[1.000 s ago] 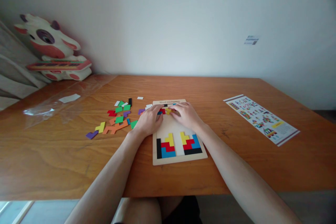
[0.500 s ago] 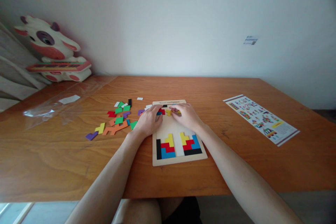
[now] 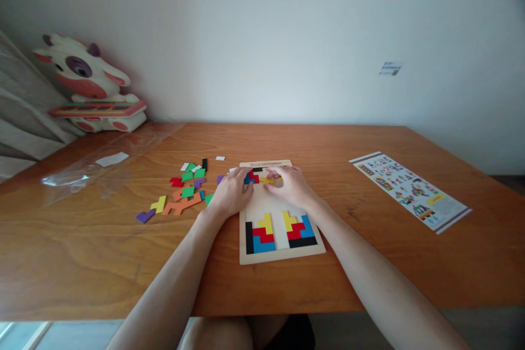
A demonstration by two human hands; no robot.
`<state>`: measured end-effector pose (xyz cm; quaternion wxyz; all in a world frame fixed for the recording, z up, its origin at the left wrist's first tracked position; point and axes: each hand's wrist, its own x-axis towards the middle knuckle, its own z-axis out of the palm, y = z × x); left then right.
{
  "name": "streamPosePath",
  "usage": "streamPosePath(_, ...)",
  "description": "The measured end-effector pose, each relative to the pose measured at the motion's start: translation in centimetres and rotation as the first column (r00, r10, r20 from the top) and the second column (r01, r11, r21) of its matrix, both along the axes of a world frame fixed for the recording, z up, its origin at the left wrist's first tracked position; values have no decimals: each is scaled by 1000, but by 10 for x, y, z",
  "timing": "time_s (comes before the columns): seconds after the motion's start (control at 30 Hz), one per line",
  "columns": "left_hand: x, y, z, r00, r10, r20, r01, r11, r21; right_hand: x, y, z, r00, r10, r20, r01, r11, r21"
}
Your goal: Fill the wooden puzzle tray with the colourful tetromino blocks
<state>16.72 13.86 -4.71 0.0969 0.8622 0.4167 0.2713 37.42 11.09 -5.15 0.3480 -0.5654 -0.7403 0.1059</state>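
Note:
A pale wooden puzzle board [image 3: 262, 258] lies in front of me. Black, blue, red and yellow pieces fill its two near corners. My left hand [image 3: 232, 191] rests over its upper left edge, thumb apart from the fingers, next to a red puzzle piece [image 3: 255, 178] and a blue one in the far left corner. Over the far right part is my right hand [image 3: 292, 186], its fingers curled round a yellow puzzle piece [image 3: 267, 180]. More yellow shows under those fingers, but its outline is hidden.
Left of the board lie loose pieces, among them an orange one [image 3: 180, 205], a yellow one [image 3: 159, 204] and a purple one [image 3: 145, 215]. Clear plastic wrap [image 3: 74, 179] and a cow toy keyboard [image 3: 98, 109] are farther left. A printed sheet [image 3: 410, 191] lies at right.
My right thumb and fingers have shifted on the yellow piece, which now looks flatter and turned. My left hand stays about where it was. The whole view has moved slightly.

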Motion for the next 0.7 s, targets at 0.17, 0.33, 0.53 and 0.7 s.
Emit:
streamPosePath(0.17,0,0,1,1000,5,-18,-5,1000,-2,-1,-3,3,999,11,-43,-14,997,-75)
streamPosePath(0.33,-1,-1,1,1000,3,-16,-3,1000,-1,4,-2,5,997,13,-70,-14,1000,-15)
streamPosePath(0.53,-1,-1,2,1000,2,-19,-2,1000,-2,26,10,5,928,-119,-354,221,940,262)
streamPosePath(0.7,-1,0,2,1000,9,-15,-9,1000,-7,37,18,-6,869,-219,-443,364,890,273)
